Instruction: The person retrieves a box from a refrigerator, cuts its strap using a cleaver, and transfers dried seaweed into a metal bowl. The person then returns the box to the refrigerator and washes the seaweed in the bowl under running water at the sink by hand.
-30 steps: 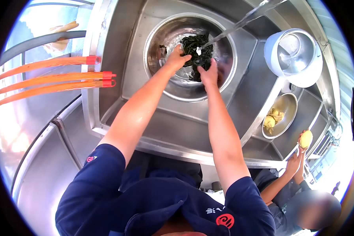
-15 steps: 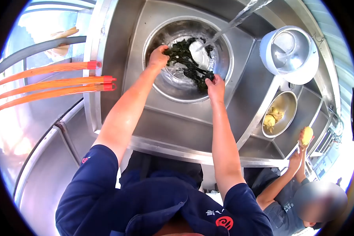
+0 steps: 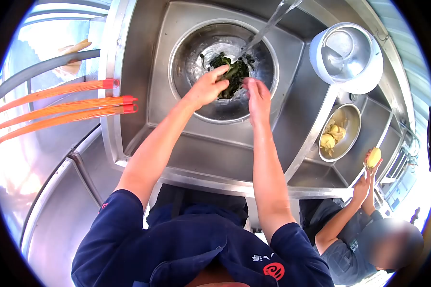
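Dark green, leafy seaweed [image 3: 233, 82] lies bunched in the water of a round metal bowl [image 3: 176, 91], which stands in the sink. My left hand [image 3: 209, 88] reaches over the bowl's left side, thumb and fingers apart, its fingertips at the seaweed's left edge. On the other side, my right hand [image 3: 257, 98] is beside the clump, its fingertips smeared by motion, so its grip is unclear. A stream of water [image 3: 268, 28] pours from the upper right into the bowl.
A white container [image 3: 368, 85] with a metal bowl in it stands at upper right. Below it, an oval metal bowl [image 3: 354, 136] holds yellow pieces and peelings. At far right, a co-worker's hands [image 3: 366, 174] hold a yellow potato-like piece [image 3: 374, 158]. Orange bundles [image 3: 81, 103] jut in from the left.
The seaweed, stretched between both hands before, is now gathered into a clump. My left hand has moved right and its fingers have spread; my right hand has shifted slightly up and left.
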`<state>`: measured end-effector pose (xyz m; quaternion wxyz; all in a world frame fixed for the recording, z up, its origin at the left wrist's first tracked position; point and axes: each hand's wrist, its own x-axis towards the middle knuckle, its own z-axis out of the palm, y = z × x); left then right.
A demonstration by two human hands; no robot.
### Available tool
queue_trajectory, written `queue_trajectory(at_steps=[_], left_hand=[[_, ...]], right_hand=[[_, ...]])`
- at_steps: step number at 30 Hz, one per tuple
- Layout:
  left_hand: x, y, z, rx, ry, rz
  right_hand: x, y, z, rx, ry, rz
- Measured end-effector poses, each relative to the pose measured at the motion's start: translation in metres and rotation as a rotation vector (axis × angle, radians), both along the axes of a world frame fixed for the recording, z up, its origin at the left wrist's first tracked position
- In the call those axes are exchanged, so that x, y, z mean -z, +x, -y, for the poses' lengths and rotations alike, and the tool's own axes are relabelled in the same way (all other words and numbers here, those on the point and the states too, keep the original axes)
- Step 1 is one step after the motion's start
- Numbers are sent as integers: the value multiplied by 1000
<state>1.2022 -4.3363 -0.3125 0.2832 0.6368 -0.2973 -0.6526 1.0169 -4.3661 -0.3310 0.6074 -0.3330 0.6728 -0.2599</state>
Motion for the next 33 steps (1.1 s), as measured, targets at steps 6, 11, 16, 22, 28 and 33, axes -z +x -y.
queue_trajectory(at_steps=[6, 11, 16, 22, 28, 33], left_hand=[[-26, -17, -30, 160, -284, 217], [-50, -5, -40, 140, -294, 139], [22, 0, -76, 475, -257, 845], [41, -6, -77, 595, -313, 755], [71, -41, -60, 883, -454, 892], [117, -15, -31, 1010, -456, 1019]], right_hand=[[-14, 19, 12, 85, 101, 531], [-25, 5, 8, -14, -33, 563], [66, -18, -18, -328, -103, -537], [93, -9, -15, -678, -92, -371], [91, -27, 5, -626, -16, -333], [130, 3, -11, -563, -473, -696]])
